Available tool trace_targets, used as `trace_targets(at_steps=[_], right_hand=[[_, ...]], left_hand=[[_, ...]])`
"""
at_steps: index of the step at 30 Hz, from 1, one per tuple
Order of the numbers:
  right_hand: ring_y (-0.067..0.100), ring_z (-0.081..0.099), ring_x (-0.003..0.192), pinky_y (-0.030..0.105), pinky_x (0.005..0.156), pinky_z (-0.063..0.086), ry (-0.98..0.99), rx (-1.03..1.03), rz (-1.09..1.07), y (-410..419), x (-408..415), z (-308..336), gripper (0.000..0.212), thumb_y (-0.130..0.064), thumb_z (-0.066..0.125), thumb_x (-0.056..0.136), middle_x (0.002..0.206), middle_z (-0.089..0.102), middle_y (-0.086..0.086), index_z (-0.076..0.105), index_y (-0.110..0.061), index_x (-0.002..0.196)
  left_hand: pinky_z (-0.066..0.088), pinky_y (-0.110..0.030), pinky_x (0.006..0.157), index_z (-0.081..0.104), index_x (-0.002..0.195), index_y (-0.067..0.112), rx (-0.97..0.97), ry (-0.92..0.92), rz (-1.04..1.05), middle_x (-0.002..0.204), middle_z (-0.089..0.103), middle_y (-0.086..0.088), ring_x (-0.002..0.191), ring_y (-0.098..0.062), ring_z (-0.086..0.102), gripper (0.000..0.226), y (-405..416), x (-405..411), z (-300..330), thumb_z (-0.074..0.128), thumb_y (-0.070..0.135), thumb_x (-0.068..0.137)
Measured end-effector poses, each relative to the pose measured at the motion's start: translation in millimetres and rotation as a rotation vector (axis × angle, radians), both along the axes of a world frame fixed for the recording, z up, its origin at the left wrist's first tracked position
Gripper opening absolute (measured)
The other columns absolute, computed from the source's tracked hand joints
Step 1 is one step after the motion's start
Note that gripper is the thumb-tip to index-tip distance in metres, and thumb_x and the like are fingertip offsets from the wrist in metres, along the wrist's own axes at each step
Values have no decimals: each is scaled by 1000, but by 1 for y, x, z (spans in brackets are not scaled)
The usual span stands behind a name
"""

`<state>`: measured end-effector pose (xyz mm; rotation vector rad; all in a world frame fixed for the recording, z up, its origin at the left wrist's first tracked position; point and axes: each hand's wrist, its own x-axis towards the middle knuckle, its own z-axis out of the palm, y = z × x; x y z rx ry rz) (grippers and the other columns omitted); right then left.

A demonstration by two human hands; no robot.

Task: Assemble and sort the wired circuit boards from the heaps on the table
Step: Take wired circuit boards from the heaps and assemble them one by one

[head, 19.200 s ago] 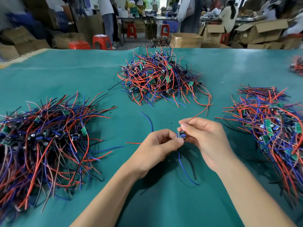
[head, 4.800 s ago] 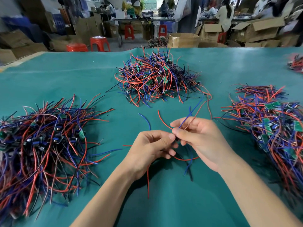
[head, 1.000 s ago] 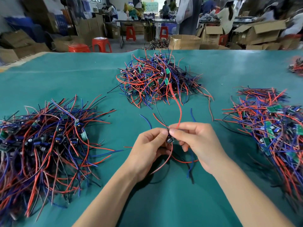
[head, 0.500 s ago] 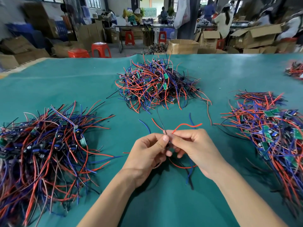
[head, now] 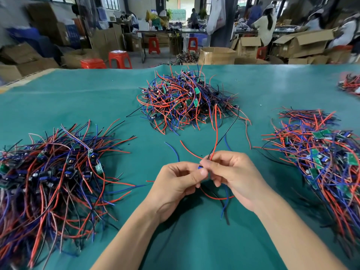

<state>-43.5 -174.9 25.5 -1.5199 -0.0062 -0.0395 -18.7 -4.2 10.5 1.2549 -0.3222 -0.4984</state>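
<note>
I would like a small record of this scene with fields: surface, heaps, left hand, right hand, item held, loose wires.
surface: green table cover
heaps: left heap; middle heap; right heap
left hand: pinches the small board
right hand: pinches the same board from the other side
item held: small board, mostly hidden; its red wire rises from the fingers
loose wires: blue wire on the cover beyond the hands
</note>
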Motion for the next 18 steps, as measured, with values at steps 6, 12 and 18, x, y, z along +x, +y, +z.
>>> trace_targets(at_steps=[6, 12, 18], right_hand=[[12, 58, 57, 23, 52, 47, -118, -200, -321, 6, 3, -5, 14, -27, 82, 80, 62, 67, 7, 77, -18, 70], [8, 53, 48, 17, 46, 46, -131, -223, -676, -25, 12, -6, 22, -17, 80, 86, 52, 61, -5, 72, -20, 65], [4, 53, 46, 18, 42, 43, -103, 46, -859, -37, 14, -10, 21, -14, 72, 93, 52, 61, -6, 71, -15, 72]], left_hand=[[32, -21, 55, 73, 81, 6, 51, -19, 4, 69, 60, -9, 60, -13, 46, 24, 1, 2, 0, 86, 25, 73], [32, -20, 49, 74, 73, 15, 112, -106, -80, 56, 56, -3, 65, -22, 49, 12, 1, -1, -1, 80, 23, 78], [36, -20, 50, 76, 84, 8, 125, -97, -56, 67, 60, -14, 56, -16, 48, 20, 0, -1, -3, 83, 25, 77]])
